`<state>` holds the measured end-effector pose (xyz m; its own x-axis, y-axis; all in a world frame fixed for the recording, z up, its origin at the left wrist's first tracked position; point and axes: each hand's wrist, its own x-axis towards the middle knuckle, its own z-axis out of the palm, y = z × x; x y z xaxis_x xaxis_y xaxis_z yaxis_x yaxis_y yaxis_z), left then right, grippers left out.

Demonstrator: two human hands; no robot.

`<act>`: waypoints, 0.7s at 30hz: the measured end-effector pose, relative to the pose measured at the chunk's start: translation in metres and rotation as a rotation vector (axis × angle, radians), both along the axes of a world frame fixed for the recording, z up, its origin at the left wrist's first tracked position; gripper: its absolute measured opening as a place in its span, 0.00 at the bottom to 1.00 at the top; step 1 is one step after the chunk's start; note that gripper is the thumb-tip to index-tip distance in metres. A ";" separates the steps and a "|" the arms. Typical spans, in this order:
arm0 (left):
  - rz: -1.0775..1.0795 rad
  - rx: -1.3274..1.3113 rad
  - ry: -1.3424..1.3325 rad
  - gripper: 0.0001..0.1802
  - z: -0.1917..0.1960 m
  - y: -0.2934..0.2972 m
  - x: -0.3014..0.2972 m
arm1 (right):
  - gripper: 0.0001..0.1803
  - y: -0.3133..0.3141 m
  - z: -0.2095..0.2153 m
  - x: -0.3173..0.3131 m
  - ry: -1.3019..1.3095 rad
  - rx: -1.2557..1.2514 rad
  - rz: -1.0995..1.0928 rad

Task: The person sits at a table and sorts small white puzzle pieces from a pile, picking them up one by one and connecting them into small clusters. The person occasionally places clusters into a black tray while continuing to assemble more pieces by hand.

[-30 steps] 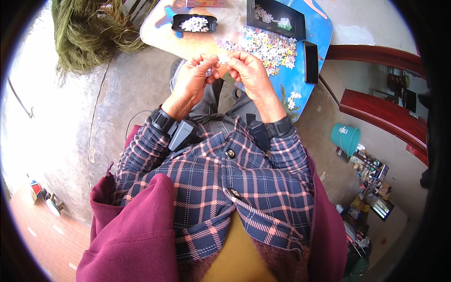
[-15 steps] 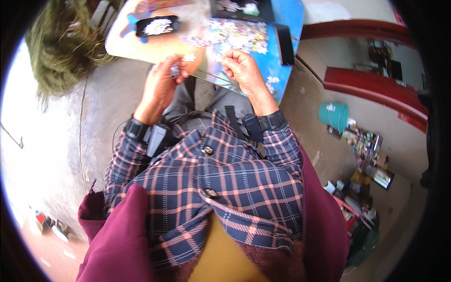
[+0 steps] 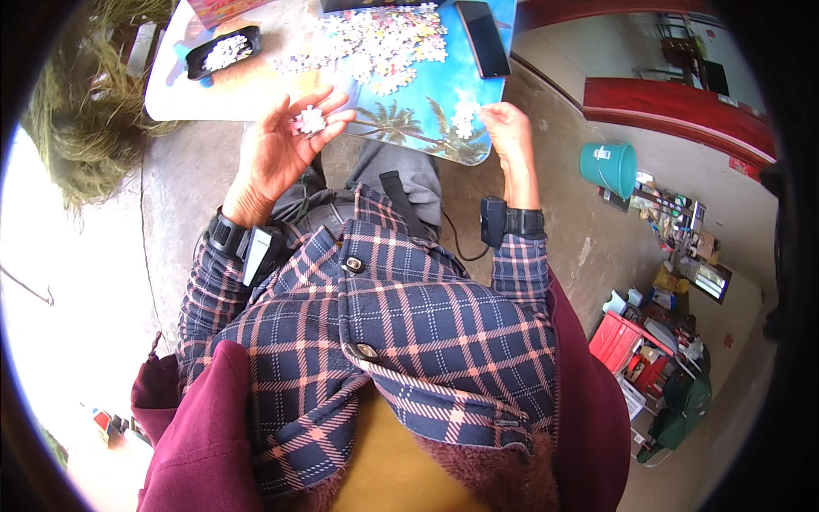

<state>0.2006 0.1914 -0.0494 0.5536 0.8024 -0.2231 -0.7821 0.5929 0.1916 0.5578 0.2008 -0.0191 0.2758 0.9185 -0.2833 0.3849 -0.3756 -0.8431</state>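
My left hand (image 3: 286, 147) is palm up in front of the table's near edge, fingers spread, with a small heap of jigsaw puzzle pieces (image 3: 312, 121) resting in it. At the table's right, my right hand (image 3: 510, 132) has thumb and fingertips pinched together beside a small cluster of puzzle pieces (image 3: 464, 119). Whatever lies between those fingertips is too small to make out. A large spread of loose pieces (image 3: 375, 43) covers the middle of the table (image 3: 418, 158), whose top bears a beach and palm-tree picture.
A black tray (image 3: 254, 38) with white pieces stands at the table's left. A dark phone (image 3: 485, 38) lies near the right edge. On the floor to the right are a teal bucket (image 3: 609, 167) and a red crate (image 3: 612, 341). Dry plant fibres (image 3: 81, 102) hang at the left.
My right hand has moved right to the small cluster. My left hand has turned up and spread its fingers, showing the pieces in its palm. The view has shifted over the table.
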 end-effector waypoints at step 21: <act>0.125 -0.027 -0.117 0.33 0.001 -0.004 -0.011 | 0.08 0.009 0.026 -0.200 -0.153 0.528 0.789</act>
